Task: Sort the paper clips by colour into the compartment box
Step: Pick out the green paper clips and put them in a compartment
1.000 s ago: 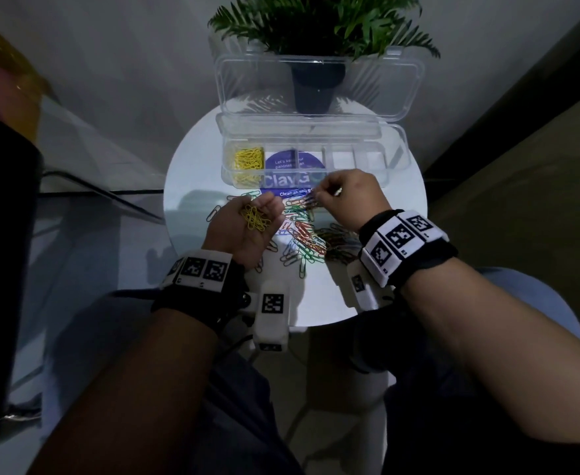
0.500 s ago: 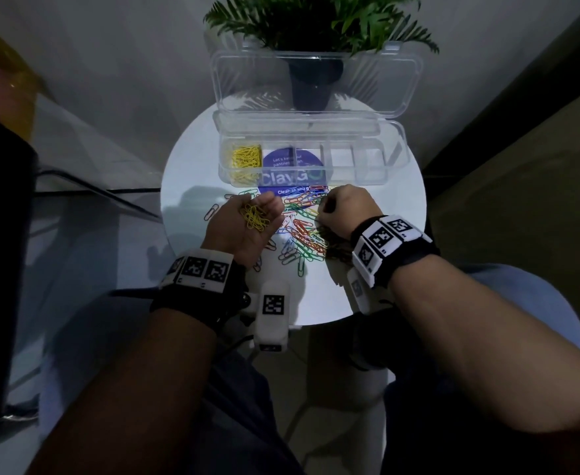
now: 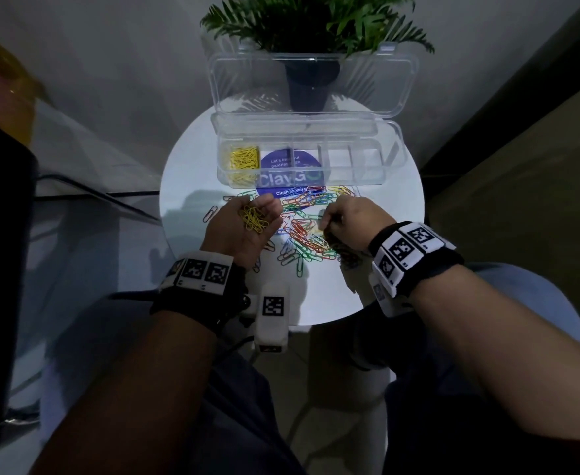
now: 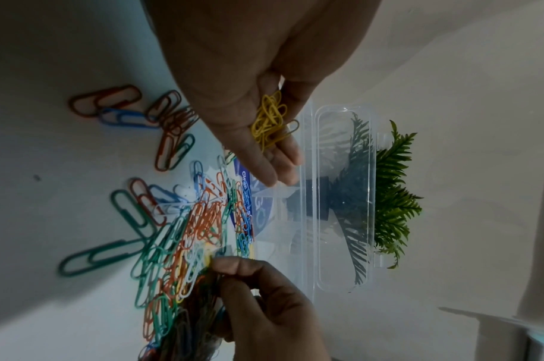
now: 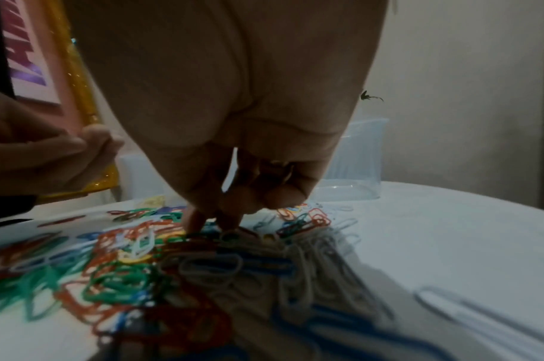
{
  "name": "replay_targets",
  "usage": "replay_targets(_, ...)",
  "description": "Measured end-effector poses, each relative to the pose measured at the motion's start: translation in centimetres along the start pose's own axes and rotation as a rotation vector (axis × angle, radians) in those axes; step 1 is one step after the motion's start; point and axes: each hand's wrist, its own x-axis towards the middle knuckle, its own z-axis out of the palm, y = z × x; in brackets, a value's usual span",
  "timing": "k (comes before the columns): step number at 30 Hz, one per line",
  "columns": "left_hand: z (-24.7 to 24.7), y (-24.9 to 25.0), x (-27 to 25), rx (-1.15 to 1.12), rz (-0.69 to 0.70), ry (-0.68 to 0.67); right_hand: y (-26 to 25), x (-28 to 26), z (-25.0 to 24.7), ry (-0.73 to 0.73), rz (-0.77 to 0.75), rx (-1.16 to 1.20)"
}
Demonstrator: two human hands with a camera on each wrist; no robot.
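My left hand point(image 3: 257, 209) lies palm up at the left of the pile, cupped, with a bunch of yellow paper clips point(image 3: 254, 219) resting in the palm; the same bunch of yellow clips point(image 4: 270, 122) shows in the left wrist view. A pile of mixed coloured clips point(image 3: 302, 231) covers the table's middle. My right hand point(image 3: 326, 226) is knuckles up at the pile's right side. Its thumb and fingertips point(image 5: 199, 223) pinch a clip that looks yellow point(image 4: 208, 260). The clear compartment box point(image 3: 367, 180) stands behind the pile, with yellow clips point(image 3: 244, 162) in its leftmost compartment.
The box lid point(image 3: 240, 84) stands open at the back, against a potted plant point(image 3: 309, 80). A blue round sticker point(image 3: 288, 164) shows under the box. One stray clip point(image 3: 209, 214) lies left of my left hand. The round white table point(image 3: 384, 269) ends just before my knees.
My right hand came back from the front of the box, down into the right side of the pile, and its fingers closed there. The left hand stayed put with its yellow clips.
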Motion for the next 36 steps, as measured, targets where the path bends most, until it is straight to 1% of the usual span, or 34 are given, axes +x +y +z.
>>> replay_targets(3, 0.0, -0.1, 0.0, 0.003, 0.007, -0.001, 0.2, 0.2, -0.1, 0.130, 0.065, 0.048)
replay_targets(8, 0.1, 0.0, 0.0, 0.015, -0.006, -0.029, 0.8, 0.0, -0.5, 0.180, 0.083, 0.002)
replay_targets(11, 0.1, 0.0, -0.1, 0.013, -0.006, -0.025, 0.6, 0.3, -0.7, 0.232, 0.047, -0.029)
replay_targets(14, 0.3, 0.0, -0.1, 0.023, 0.004, -0.009, 0.3, 1.0, -0.7, 0.169, -0.005, -0.115)
replay_targets(16, 0.4, 0.0, -0.2, 0.033, 0.012, 0.007, 0.2, 1.2, -0.5, 0.133, 0.000, -0.138)
replay_targets(22, 0.4, -0.1, -0.2, 0.035, 0.029, 0.033, 0.1, 1.2, -0.3, 0.113, 0.010, -0.130)
replay_targets(24, 0.3, -0.1, -0.2, 0.033, 0.027, 0.026, 0.2, 1.1, -0.5, 0.132, 0.033, -0.055)
replay_targets(26, 0.2, 0.0, -0.2, 0.018, 0.010, -0.026, 0.5, 0.9, -0.8, 0.152, 0.071, 0.048)
replay_targets(29, 0.1, 0.0, -0.3, 0.001, -0.009, -0.091, 0.6, 0.5, -1.0, 0.205, 0.074, 0.139)
replay_targets(33, 0.3, 0.0, -0.3, 0.041, 0.002, -0.044, 0.3, -0.2, -1.3, 0.268, 0.066, 0.262)
replay_targets(36, 0.7, -0.3, -0.3, 0.053, 0.007, -0.011, -1.5, -0.7, -1.4, 0.240, -0.051, 0.315)
